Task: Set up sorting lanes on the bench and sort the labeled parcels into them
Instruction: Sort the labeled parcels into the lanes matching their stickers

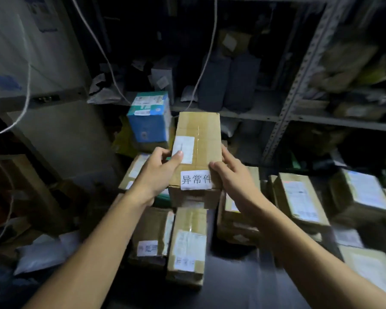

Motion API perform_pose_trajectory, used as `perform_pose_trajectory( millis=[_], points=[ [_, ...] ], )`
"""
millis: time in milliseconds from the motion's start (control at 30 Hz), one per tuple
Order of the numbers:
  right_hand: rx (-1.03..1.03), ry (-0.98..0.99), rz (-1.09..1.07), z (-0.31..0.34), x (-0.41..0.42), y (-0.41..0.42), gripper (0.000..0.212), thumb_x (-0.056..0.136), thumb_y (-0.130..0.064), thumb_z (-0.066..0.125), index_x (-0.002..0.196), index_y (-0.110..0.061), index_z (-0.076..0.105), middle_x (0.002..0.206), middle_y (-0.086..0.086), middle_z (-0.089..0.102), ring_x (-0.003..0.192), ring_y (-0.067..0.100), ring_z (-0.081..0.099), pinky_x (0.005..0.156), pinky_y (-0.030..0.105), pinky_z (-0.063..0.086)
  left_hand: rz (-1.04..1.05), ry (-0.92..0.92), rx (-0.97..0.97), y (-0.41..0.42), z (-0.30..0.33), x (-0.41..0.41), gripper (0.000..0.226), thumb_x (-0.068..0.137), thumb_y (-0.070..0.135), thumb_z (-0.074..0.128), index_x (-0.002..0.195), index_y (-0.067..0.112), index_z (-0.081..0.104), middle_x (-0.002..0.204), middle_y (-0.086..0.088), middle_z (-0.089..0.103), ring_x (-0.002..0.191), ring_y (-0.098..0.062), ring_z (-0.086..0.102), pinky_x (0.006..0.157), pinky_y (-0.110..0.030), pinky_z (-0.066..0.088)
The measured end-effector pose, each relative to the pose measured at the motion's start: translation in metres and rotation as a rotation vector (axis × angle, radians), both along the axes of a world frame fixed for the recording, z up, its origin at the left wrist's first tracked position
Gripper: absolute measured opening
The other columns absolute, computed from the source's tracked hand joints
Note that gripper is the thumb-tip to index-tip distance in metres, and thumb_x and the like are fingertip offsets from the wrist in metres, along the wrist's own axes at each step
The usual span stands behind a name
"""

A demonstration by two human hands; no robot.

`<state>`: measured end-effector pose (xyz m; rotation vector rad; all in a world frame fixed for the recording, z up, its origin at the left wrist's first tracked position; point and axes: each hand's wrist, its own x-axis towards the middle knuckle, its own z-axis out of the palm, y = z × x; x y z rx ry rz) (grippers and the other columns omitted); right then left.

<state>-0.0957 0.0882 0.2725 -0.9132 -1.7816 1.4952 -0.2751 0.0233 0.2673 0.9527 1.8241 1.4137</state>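
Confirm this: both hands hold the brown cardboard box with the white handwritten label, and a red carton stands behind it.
Not quite. The carton behind the brown cardboard box is blue, not red, as the head view shows. Left hand and right hand do both hold that box.

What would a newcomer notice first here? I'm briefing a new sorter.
The brown box held at centre by the left hand and right hand, its white label reading 异常件. Behind it to the left stands a blue carton; more labelled parcels lie right.
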Motion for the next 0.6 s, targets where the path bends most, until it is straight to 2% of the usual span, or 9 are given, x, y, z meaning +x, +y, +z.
perform_pose_trajectory(
  millis=[67,167,267,333,433,533,600],
  points=[
    [-0.002,0.002,-0.055,0.007,0.039,0.009,0.040,0.087,-0.025,0.049,0.108,-0.057,0.062,0.108,-0.013,0.075,0.098,0.010,0.072,0.080,0.027,0.058,-0.066,0.003,-0.001,0.023,0.005,0.036,0.026,0.089,0.048,0.062,0.099,0.025,0.057,0.101,0.001,0.069,0.097,-0.021,0.067,0.088,-0.045,0.054],
    [0.012,-0.003,-0.165,0.016,0.102,0.020,0.038,0.086,-0.028,0.048,0.115,-0.049,0.063,0.106,-0.018,0.074,0.095,0.004,0.072,0.075,0.014,0.054,-0.177,-0.001,-0.009,0.056,0.010,0.096,0.039,0.085,0.055,0.060,0.111,0.027,0.058,0.106,0.003,0.070,0.092,-0.015,0.069,0.085,-0.042,0.056],
    [0.015,0.003,-0.278,0.023,0.167,0.033,0.038,0.087,-0.031,0.048,0.121,-0.043,0.061,0.109,-0.018,0.073,0.099,0.004,0.071,0.081,0.022,0.055,-0.290,0.027,-0.006,0.088,0.017,0.158,0.022,0.089,0.053,0.058,0.095,0.032,0.057,0.099,0.006,0.072,0.084,-0.011,0.071,0.079,-0.040,0.059],
    [-0.001,0.028,-0.335,0.027,0.209,0.040,0.041,0.089,-0.029,0.048,0.128,-0.035,0.058,0.112,-0.013,0.074,0.101,0.009,0.071,0.080,0.023,0.055,-0.366,0.040,-0.012,0.108,0.024,0.201,0.025,0.089,0.055,0.056,0.098,0.031,0.058,0.099,0.005,0.071,0.087,-0.015,0.071,0.081,-0.043,0.058],
    [-0.039,0.077,-0.447,0.035,0.272,0.048,0.037,0.096,-0.021,0.048,0.131,-0.030,0.057,0.109,-0.007,0.075,0.097,0.013,0.073,0.072,0.021,0.057,-0.443,0.059,0.005,0.134,0.032,0.266,0.037,0.087,0.057,0.055,0.107,0.027,0.060,0.098,0.007,0.071,0.088,-0.014,0.070,0.080,-0.042,0.058],
    [-0.019,0.034,-0.561,0.040,0.335,0.058,0.031,0.100,-0.022,0.049,0.126,-0.035,0.059,0.101,-0.011,0.076,0.089,0.010,0.074,0.067,0.021,0.057,-0.512,0.065,0.010,0.153,0.036,0.330,0.038,0.089,0.057,0.055,0.110,0.026,0.058,0.096,0.008,0.071,0.081,-0.009,0.071,0.072,-0.033,0.057],
    [-0.030,0.029,-0.633,0.038,0.376,0.068,0.029,0.099,-0.022,0.052,0.123,-0.036,0.058,0.099,-0.007,0.075,0.086,0.009,0.074,0.063,0.021,0.056,-0.557,0.027,-0.010,0.164,0.036,0.371,0.037,0.090,0.057,0.054,0.111,0.026,0.054,0.096,0.007,0.071,0.078,-0.008,0.072,0.070,-0.032,0.059]
  ],
)
